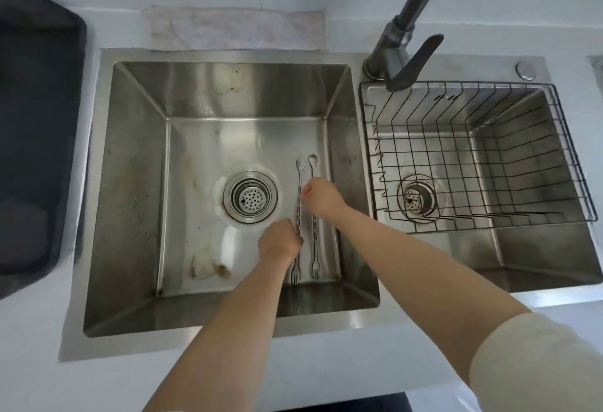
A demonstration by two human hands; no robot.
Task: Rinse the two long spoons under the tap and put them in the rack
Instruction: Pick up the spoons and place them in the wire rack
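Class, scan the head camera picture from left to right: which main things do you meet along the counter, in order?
Dark tray → big sink → drain strainer → two long spoons → tap → wire rack

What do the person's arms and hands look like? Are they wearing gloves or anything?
No gloves. Both the left hand and the right hand are bare, with no rings, watch or bracelet showing. The left forearm is uncovered all the way to the picture's bottom edge. The right arm wears a loose, cream-coloured fabric sleeve pushed up near the elbow, leaving the forearm below it bare.
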